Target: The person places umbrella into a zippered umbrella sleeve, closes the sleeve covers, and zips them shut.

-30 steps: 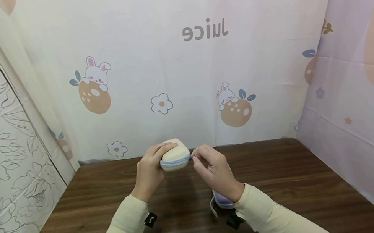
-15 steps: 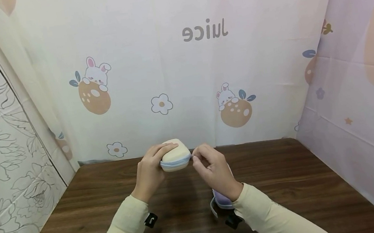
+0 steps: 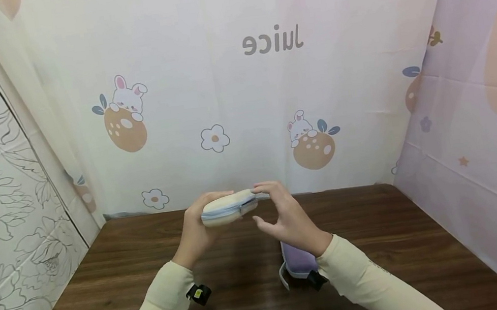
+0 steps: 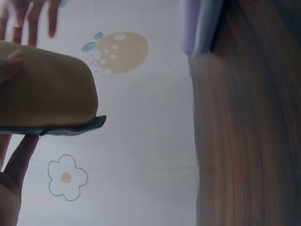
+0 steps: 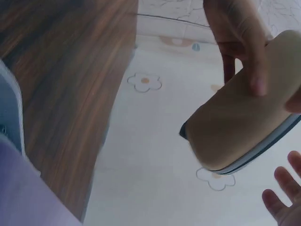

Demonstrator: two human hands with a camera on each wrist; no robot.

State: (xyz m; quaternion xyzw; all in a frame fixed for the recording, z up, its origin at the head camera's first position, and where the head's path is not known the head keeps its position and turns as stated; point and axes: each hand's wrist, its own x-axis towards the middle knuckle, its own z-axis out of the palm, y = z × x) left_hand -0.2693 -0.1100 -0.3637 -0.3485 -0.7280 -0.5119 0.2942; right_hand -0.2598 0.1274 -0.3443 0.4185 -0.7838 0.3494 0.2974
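Note:
A cream hard-shell zip case (image 3: 227,208) with a light blue zipper band is held up above the table by my left hand (image 3: 195,232), gripped at its left end. Near the right corner a dark gap shows along the zipper. My right hand (image 3: 290,219) is at that end, thumb and fingers spread apart, with the fingertips right at the upper edge. In the left wrist view the case's tan underside (image 4: 47,92) lies under my left thumb. The right wrist view shows the case (image 5: 225,122) tilted, and my right fingers (image 5: 284,183) extended below it.
A purple case (image 3: 298,262) with a blue rim and a pale strap (image 3: 283,277) lies on the dark wood table (image 3: 120,282), partly behind my right wrist. A printed curtain (image 3: 241,94) hangs behind the table, with more cloth at both sides.
The cream case has tipped and turned, and its zipper now gapes at the right end. My right hand has released its pinch at the corner and spread its fingers.

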